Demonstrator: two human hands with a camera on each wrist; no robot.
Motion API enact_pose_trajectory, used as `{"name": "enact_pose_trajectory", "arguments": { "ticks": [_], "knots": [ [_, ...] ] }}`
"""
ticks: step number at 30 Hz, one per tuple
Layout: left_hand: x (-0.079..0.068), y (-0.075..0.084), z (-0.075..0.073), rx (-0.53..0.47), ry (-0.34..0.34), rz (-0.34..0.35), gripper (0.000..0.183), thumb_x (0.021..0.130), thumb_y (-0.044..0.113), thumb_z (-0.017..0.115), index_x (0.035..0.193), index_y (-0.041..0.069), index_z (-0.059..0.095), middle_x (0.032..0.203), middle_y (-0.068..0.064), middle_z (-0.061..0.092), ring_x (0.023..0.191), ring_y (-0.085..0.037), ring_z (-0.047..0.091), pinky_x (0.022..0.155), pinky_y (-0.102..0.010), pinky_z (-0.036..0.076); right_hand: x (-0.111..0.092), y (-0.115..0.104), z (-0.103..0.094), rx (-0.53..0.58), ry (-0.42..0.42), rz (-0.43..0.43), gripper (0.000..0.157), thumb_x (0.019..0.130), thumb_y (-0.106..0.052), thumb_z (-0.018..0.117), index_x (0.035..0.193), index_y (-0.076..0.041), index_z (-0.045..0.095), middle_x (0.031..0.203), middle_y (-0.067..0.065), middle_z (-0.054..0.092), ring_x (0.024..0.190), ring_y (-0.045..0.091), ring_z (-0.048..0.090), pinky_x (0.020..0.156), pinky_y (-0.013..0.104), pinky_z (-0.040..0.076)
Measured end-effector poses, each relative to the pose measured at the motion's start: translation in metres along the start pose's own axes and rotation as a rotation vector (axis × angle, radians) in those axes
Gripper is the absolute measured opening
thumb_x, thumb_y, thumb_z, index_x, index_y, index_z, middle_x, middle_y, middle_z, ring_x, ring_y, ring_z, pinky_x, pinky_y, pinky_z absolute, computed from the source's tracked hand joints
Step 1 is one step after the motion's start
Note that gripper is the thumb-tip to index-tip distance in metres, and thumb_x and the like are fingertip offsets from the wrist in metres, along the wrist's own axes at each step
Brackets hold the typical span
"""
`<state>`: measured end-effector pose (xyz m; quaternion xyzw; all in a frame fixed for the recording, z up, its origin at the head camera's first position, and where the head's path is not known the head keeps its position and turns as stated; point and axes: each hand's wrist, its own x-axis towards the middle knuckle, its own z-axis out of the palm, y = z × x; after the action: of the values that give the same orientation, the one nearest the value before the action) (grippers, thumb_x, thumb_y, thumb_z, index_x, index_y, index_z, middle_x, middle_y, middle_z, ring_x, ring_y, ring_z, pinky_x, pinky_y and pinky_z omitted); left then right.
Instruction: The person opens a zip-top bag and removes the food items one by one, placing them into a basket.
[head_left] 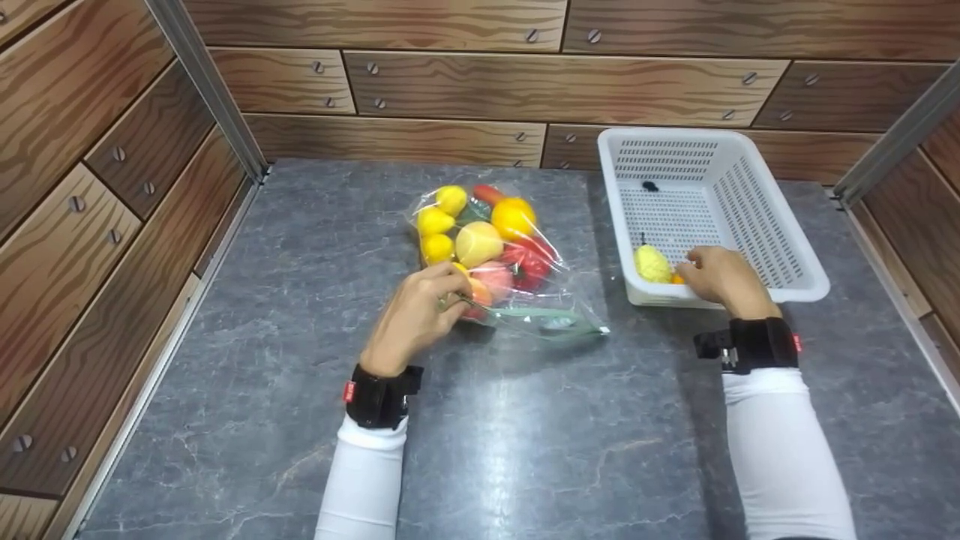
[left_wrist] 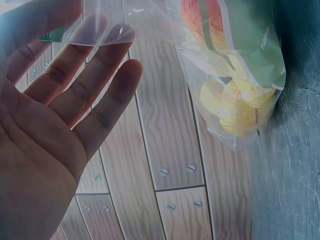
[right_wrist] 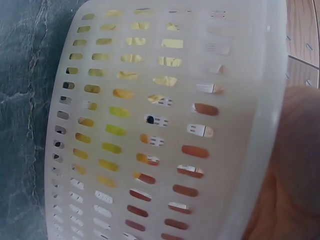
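A clear zip bag [head_left: 547,319] full of toy fruit lies at the middle of the table, its green-edged mouth facing the near right. My left hand [head_left: 420,311] pinches the edge of that mouth between thumb and forefinger; the other fingers stand loosely apart in the left wrist view. Inside the bag show several yellow lemons [head_left: 435,221], an orange [head_left: 514,217] and a red pepper [head_left: 529,262]. My right hand [head_left: 724,279] reaches over the near rim into the white basket [head_left: 814,289], fingers down at a small orange fruit [head_left: 677,279]. I cannot tell whether it grips it.
A yellow pear-shaped fruit [head_left: 651,264] with a dark stem lies in the basket's near left corner. Farther back in it is a small black thing [head_left: 650,186]. Wood-patterned panels [head_left: 450,82] enclose the grey table [head_left: 300,375] at the back and sides.
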<state>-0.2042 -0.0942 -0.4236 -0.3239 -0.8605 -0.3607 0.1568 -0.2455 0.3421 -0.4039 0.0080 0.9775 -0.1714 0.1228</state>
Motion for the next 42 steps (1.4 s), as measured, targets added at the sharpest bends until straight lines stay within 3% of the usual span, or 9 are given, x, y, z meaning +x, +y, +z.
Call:
{"name": "enact_pose_trajectory", "arguments": {
  "ticks": [3, 6, 14, 20, 24, 28, 30, 37, 42],
  "knots": [
    [0.0, 0.0, 0.0, 0.003, -0.002, -0.004, 0.013, 0.083, -0.001, 0.08, 0.089, 0.009, 0.074, 0.096, -0.002, 0.069, 0.088, -0.026, 0.068, 0.081, -0.035, 0.057, -0.003, -0.001, 0.0, 0.021, 0.001, 0.008, 0.056, 0.102, -0.027, 0.046, 0.139, 0.015, 0.051, 0.141, 0.039, 0.05, 0.128, 0.056, 0.048, 0.107, 0.067, 0.039],
    [0.001, 0.001, 0.0, 0.014, -0.005, -0.013, 0.014, 0.083, -0.001, 0.08, 0.088, 0.01, 0.074, 0.097, -0.001, 0.07, 0.089, -0.022, 0.068, 0.082, -0.033, 0.058, -0.008, -0.004, 0.0, 0.053, 0.082, -0.02, 0.051, 0.101, -0.024, 0.048, 0.134, 0.014, 0.056, 0.136, 0.038, 0.054, 0.124, 0.056, 0.052, 0.104, 0.067, 0.041],
    [0.001, 0.002, 0.0, 0.015, -0.009, -0.02, 0.013, 0.083, -0.001, 0.08, 0.088, 0.011, 0.075, 0.097, 0.0, 0.07, 0.088, -0.019, 0.067, 0.081, -0.031, 0.058, -0.038, -0.031, -0.001, 0.138, 0.455, -0.177, 0.035, 0.095, -0.012, 0.055, 0.12, 0.01, 0.068, 0.122, 0.035, 0.065, 0.113, 0.054, 0.059, 0.098, 0.066, 0.045],
    [0.001, 0.002, 0.0, 0.024, -0.01, -0.021, 0.013, 0.084, 0.001, 0.08, 0.089, 0.012, 0.075, 0.098, 0.001, 0.07, 0.09, -0.018, 0.067, 0.083, -0.031, 0.057, -0.061, -0.061, 0.003, 0.207, 0.761, -0.36, 0.023, 0.088, 0.001, 0.063, 0.108, 0.009, 0.073, 0.108, 0.031, 0.071, 0.097, 0.05, 0.067, 0.087, 0.061, 0.052],
    [0.001, 0.003, 0.0, 0.024, -0.011, -0.028, 0.014, 0.083, 0.0, 0.08, 0.089, 0.012, 0.075, 0.097, 0.001, 0.07, 0.089, -0.018, 0.067, 0.082, -0.031, 0.058, -0.072, -0.08, 0.012, 0.249, 0.896, -0.498, 0.022, 0.085, 0.008, 0.066, 0.105, 0.008, 0.075, 0.103, 0.026, 0.074, 0.087, 0.043, 0.069, 0.082, 0.04, 0.057],
    [0.001, 0.003, 0.0, 0.018, -0.016, -0.029, 0.013, 0.084, 0.0, 0.08, 0.09, 0.011, 0.076, 0.097, 0.0, 0.07, 0.088, -0.021, 0.068, 0.081, -0.032, 0.058, -0.079, -0.096, 0.027, 0.287, 0.897, -0.604, 0.023, 0.083, 0.011, 0.068, 0.104, 0.005, 0.075, 0.102, 0.021, 0.074, 0.084, 0.036, 0.068, 0.083, 0.017, 0.049],
    [0.001, 0.003, 0.0, 0.016, -0.02, -0.029, 0.013, 0.085, 0.001, 0.08, 0.091, 0.011, 0.076, 0.096, 0.0, 0.07, 0.088, -0.022, 0.068, 0.081, -0.033, 0.058, -0.08, -0.103, 0.035, 0.292, 0.871, -0.644, 0.024, 0.081, 0.012, 0.07, 0.104, 0.005, 0.074, 0.102, 0.02, 0.074, 0.084, 0.034, 0.068, 0.084, 0.013, 0.047],
    [0.0, 0.002, 0.0, 0.005, -0.019, -0.024, 0.013, 0.085, -0.001, 0.079, 0.09, 0.011, 0.075, 0.096, -0.001, 0.069, 0.087, -0.023, 0.067, 0.079, -0.032, 0.057, -0.073, -0.122, 0.06, 0.314, 0.809, -0.728, 0.025, 0.078, 0.016, 0.07, 0.099, 0.005, 0.074, 0.095, 0.017, 0.074, 0.081, 0.029, 0.069, 0.081, 0.012, 0.051],
    [0.0, 0.001, -0.001, 0.005, -0.014, -0.019, 0.013, 0.084, -0.001, 0.078, 0.089, 0.01, 0.075, 0.096, 0.0, 0.069, 0.086, -0.022, 0.067, 0.078, -0.031, 0.057, -0.072, -0.133, 0.074, 0.307, 0.715, -0.762, 0.022, 0.079, 0.015, 0.072, 0.097, 0.003, 0.075, 0.095, 0.016, 0.074, 0.08, 0.027, 0.071, 0.073, 0.028, 0.061]
  ]
}}
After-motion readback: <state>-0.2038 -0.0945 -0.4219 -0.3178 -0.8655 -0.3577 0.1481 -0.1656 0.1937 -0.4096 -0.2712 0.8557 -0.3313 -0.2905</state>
